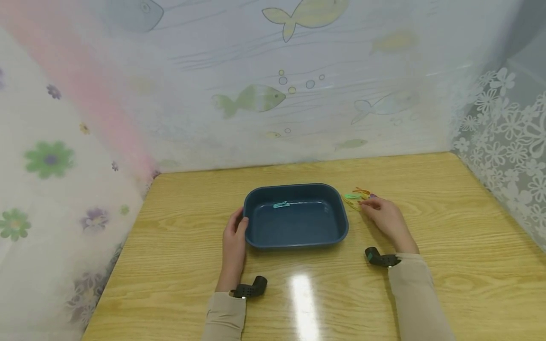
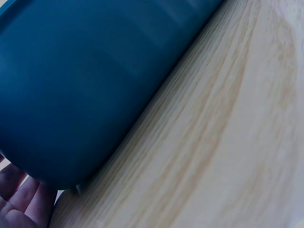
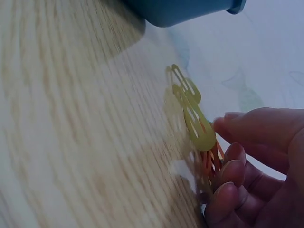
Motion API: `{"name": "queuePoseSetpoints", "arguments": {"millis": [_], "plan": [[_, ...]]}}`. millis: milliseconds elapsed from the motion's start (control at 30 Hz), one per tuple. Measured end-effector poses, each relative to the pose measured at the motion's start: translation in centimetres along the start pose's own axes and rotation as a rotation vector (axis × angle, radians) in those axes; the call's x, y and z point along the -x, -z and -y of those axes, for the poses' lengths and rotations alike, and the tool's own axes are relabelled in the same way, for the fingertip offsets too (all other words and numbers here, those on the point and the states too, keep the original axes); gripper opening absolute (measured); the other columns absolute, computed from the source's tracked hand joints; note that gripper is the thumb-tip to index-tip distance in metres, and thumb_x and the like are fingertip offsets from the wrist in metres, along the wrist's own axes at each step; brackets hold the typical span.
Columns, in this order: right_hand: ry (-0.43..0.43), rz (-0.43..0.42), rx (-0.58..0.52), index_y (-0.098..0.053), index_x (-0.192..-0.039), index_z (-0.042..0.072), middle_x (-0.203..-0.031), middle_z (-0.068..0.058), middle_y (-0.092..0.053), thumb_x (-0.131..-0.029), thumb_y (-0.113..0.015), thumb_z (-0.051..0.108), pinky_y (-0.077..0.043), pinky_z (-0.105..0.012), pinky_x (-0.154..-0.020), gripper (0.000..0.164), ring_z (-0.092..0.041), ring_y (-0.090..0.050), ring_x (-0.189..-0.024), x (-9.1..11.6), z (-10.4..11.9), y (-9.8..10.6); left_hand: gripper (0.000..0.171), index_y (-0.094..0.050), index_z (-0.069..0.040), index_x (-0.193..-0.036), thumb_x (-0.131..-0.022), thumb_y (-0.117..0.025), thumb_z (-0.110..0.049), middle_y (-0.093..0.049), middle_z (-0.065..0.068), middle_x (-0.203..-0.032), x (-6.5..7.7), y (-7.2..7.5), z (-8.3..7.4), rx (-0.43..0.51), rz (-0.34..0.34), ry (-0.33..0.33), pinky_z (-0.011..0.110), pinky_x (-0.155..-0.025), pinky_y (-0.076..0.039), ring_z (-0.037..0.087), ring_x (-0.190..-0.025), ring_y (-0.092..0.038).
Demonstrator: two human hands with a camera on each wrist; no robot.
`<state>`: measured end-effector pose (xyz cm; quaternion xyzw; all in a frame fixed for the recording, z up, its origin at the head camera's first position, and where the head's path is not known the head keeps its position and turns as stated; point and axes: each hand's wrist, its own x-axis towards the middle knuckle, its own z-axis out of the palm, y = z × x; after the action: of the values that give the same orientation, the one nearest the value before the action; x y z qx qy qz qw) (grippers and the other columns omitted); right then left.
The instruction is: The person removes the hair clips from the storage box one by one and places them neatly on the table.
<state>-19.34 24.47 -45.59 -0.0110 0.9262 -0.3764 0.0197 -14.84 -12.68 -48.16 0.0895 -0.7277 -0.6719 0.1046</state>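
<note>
A dark blue rectangular plastic basin [image 1: 294, 246] stands on the wooden table, with one light-blue snap hair clip [image 1: 281, 204] inside on its floor. My left hand [image 1: 234, 233] grips the basin's left side, thumb at the rim and fingers on the outer wall. Right of the basin lies a small pile of snap hair clips: a green clip [image 1: 352, 196], yellow clips [image 3: 194, 116] and orange-red clips [image 3: 209, 161]. My right hand [image 1: 386, 218] is at this pile, thumb and bent fingers around the clips' near ends. Whether it pinches one is unclear.
The wooden table [image 1: 179, 255] reaches to a curtain printed with fish [image 1: 256, 99] at the back. Flowered sheets hang at the left and right sides. A dark device [image 1: 251, 287] is strapped to each wrist, over beige sleeves.
</note>
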Motion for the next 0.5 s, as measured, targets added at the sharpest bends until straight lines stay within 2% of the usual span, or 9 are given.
{"name": "queuePoseSetpoints", "arguments": {"millis": [167,233,333,400,467,500], "plan": [[-0.016,-0.014,-0.033,-0.059,-0.114,0.005,-0.135,-0.018,-0.038,-0.091,-0.045,0.04,-0.034,-0.043,-0.085,0.044,-0.036,-0.033,-0.123,-0.05,0.3,0.15,0.034,-0.049,-0.02,-0.125,-0.092,-0.048,-0.029,-0.049,-0.005,-0.125,0.01,-0.04,-0.06,-0.002,0.0,-0.007,0.032,-0.098,-0.032,0.009,-0.117,-0.041],[-0.021,-0.014,-0.047,-0.059,-0.114,0.006,-0.134,-0.017,-0.039,-0.09,-0.046,0.041,-0.036,-0.041,-0.081,0.044,-0.034,-0.042,-0.115,-0.09,0.43,0.12,0.034,-0.049,-0.021,-0.125,-0.092,-0.047,-0.028,-0.049,-0.006,-0.125,0.01,-0.06,-0.07,-0.001,0.001,-0.009,0.031,-0.098,-0.033,0.008,-0.117,-0.041],[-0.023,-0.012,-0.07,-0.06,-0.112,0.008,-0.111,-0.018,-0.055,-0.09,-0.047,0.043,-0.039,-0.036,-0.072,0.043,-0.028,-0.054,-0.087,-0.14,0.57,0.06,0.033,-0.049,-0.021,-0.125,-0.092,-0.047,-0.027,-0.049,-0.006,-0.124,0.04,-0.06,-0.08,0.0,0.001,-0.008,0.031,-0.098,-0.033,0.008,-0.116,-0.041],[-0.023,-0.008,-0.087,-0.06,-0.11,0.009,-0.09,-0.016,-0.058,-0.089,-0.047,0.043,-0.041,-0.031,-0.062,0.041,-0.023,-0.051,-0.068,-0.1,0.69,0.01,0.034,-0.049,-0.02,-0.125,-0.092,-0.047,-0.027,-0.049,-0.005,-0.125,0.05,-0.05,-0.08,0.001,0.003,-0.007,0.031,-0.098,-0.032,0.008,-0.117,-0.041],[-0.018,-0.006,-0.103,-0.06,-0.109,0.009,-0.075,-0.015,-0.056,-0.089,-0.048,0.042,-0.042,-0.029,-0.057,0.04,-0.022,-0.051,-0.062,-0.08,0.8,-0.02,0.034,-0.049,-0.02,-0.125,-0.092,-0.048,-0.028,-0.048,-0.005,-0.125,0.07,-0.05,-0.07,0.001,0.003,-0.005,0.031,-0.099,-0.032,0.008,-0.117,-0.04],[-0.015,-0.005,-0.113,-0.06,-0.109,0.009,-0.074,-0.015,-0.056,-0.089,-0.048,0.042,-0.043,-0.029,-0.055,0.04,-0.023,-0.051,-0.062,-0.06,0.86,-0.02,0.035,-0.049,-0.019,-0.126,-0.092,-0.048,-0.028,-0.048,-0.004,-0.126,0.06,-0.02,-0.06,0.003,0.006,-0.006,0.032,-0.099,-0.032,0.009,-0.117,-0.04]]}}
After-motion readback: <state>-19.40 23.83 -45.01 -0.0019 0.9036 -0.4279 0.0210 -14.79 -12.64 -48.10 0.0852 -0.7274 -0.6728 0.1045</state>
